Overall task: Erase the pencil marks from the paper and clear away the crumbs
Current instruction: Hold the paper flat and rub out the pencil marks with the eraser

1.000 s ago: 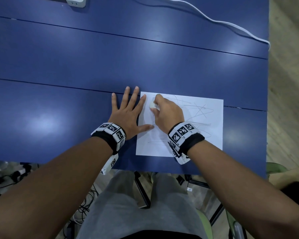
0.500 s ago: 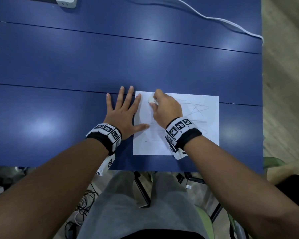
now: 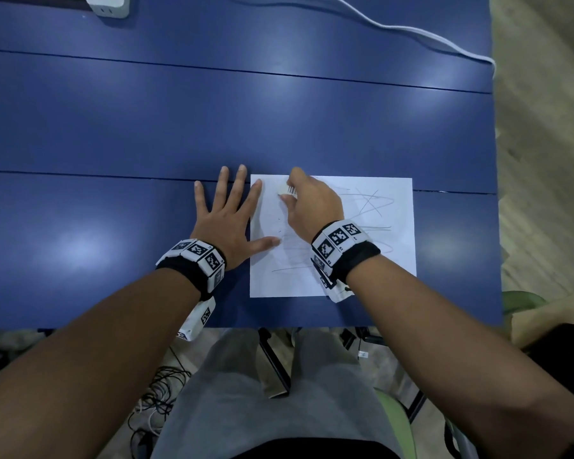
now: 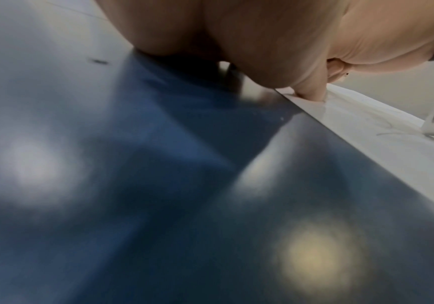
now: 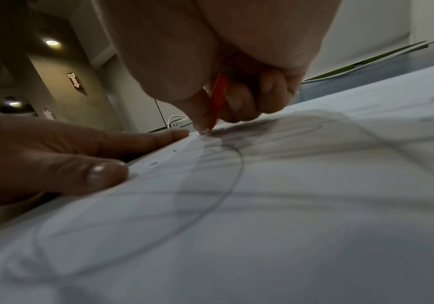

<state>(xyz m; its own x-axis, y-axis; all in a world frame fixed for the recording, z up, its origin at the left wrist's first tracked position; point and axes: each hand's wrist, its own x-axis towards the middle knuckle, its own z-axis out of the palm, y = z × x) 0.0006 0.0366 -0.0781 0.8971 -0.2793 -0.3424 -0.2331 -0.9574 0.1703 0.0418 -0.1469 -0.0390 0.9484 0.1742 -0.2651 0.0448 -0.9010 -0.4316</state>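
A white sheet of paper [image 3: 371,260] with grey pencil scribbles [image 3: 368,200] lies on the blue table [image 3: 212,120] near its front edge. My right hand [image 3: 309,203] pinches a white eraser [image 3: 287,189] with a red sleeve [image 5: 218,94] and presses it on the paper's upper left part. My left hand [image 3: 227,213] lies flat with fingers spread; its thumb and forefinger rest on the paper's left edge [image 5: 132,172]. A few dark crumbs [image 3: 279,230] dot the paper near the thumb.
A white power adapter [image 3: 108,5] sits at the table's far left, and a white cable [image 3: 411,31] runs along the far right edge. The table's front edge lies just below the paper; a chair and cables are under it.
The right hand with the eraser has shifted slightly up and left on the paper. The left hand has kept its place on the sheet's left edge.
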